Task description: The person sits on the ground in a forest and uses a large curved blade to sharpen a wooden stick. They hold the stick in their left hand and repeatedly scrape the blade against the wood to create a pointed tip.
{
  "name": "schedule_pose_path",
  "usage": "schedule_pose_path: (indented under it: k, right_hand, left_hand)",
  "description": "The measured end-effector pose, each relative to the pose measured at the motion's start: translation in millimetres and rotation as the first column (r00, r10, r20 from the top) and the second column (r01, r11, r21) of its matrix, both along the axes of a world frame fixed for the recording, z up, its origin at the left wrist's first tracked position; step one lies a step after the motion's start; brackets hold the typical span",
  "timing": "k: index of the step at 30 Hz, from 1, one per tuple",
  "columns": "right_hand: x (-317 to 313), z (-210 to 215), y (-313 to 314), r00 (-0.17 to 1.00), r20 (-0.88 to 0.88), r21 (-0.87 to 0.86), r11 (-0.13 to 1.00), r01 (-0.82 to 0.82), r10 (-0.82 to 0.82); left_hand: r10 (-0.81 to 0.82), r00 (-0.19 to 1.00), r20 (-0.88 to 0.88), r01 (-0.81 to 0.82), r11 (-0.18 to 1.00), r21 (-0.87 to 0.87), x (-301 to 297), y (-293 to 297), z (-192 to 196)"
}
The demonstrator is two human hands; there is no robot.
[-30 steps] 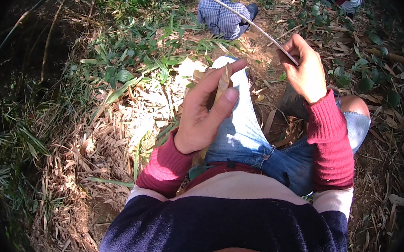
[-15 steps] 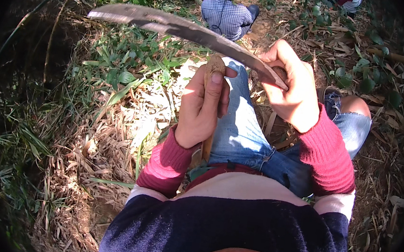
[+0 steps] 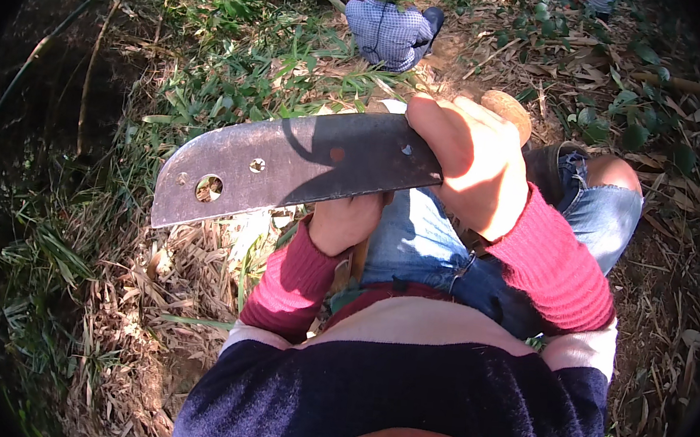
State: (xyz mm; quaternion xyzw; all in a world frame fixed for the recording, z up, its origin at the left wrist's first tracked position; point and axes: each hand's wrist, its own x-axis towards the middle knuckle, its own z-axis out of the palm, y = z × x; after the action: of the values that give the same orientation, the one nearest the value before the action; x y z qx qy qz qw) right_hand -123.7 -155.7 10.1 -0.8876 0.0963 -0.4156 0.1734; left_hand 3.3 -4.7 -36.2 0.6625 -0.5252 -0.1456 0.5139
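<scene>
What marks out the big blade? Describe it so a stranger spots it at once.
Start at the blue jeans over the leaf-strewn ground. Above them the right hand grips a broad grey blade reaching left. It alone is flat metal, with one large round hole and smaller ones near its blunt tip.

Hard, bright sunlight falls on the scene, washing out the dry leaf litter (image 3: pixel 196 263) and the right hand (image 3: pixel 475 167) to near glare, while the left hand (image 3: pixel 345 222) sits in shade under the broad blade (image 3: pixel 288 167), which carries dark, sharp-edged finger shadows. The far-left grass (image 3: pixel 60 110) lies in deep shade. The fisheye view bends everything toward its rim, where a black vignette closes in and detail turns soft.
</scene>
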Motion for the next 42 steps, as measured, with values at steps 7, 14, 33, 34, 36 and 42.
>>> schedule_pose_path:
  k: [7, 14, 33, 34, 36, 42]
  right_hand:
    - [5.6, -15.8, -42.7, 0.937, -0.217, -0.145, 0.958, 0.248, -0.275]
    - [-30.9, -19.8, -97.6, 0.930, -0.163, 0.312, 0.877, 0.365, -0.329]
    - [-12.5, 22.9, -9.3, 0.990, -0.126, 0.016, 0.998, -0.056, 0.058]
    - [-11.8, 23.0, -8.0, 0.992, -0.116, 0.001, 0.998, -0.055, 0.055]
    - [-12.3, 27.5, -5.0, 0.990, -0.136, -0.022, 0.999, -0.029, 0.025]
    - [-9.8, 29.8, -16.6, 0.972, -0.213, -0.209, 0.977, 0.049, -0.095]
  left_hand:
    - [-0.042, 0.847, -0.531, 0.123, 0.985, 0.118, -12.4, -5.6, 49.3]
    - [-0.115, 0.761, -0.639, 0.165, 0.986, 0.018, -5.3, -5.7, 47.1]
    - [-0.154, 0.808, -0.568, 0.158, 0.987, -0.043, 3.2, -0.3, 8.0]
    - [-0.150, 0.810, -0.566, 0.154, 0.987, -0.042, 2.9, -0.6, 8.0]
    - [-0.144, 0.805, -0.575, 0.150, 0.988, -0.037, 4.2, 0.0, 8.7]
    - [-0.136, 0.748, -0.649, 0.147, 0.988, -0.039, 8.9, -3.7, -5.0]
